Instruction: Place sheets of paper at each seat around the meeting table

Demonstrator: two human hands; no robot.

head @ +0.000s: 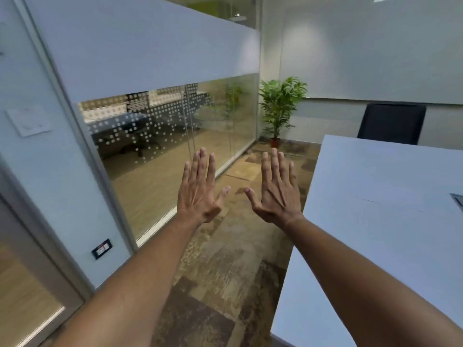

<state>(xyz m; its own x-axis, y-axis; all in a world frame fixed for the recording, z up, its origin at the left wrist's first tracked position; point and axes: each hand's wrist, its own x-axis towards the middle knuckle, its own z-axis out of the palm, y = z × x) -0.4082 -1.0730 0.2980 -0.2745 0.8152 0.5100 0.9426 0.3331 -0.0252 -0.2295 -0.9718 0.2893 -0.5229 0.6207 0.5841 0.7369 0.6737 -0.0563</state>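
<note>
My left hand (pixel 200 189) and my right hand (pixel 276 190) are stretched out in front of me, backs toward me, fingers spread, holding nothing. They hover over the floor, to the left of the white meeting table (pixel 380 209). One dark chair (pixel 392 123) stands at the table's far end. No sheets of paper show anywhere in view.
A glass partition (pixel 170 136) with a frosted band and dot pattern runs along the left. A potted plant (pixel 279 108) stands in the far corner. Patterned carpet (pixel 225 271) forms an aisle between the partition and the table. A door frame (pixel 37 259) is at the near left.
</note>
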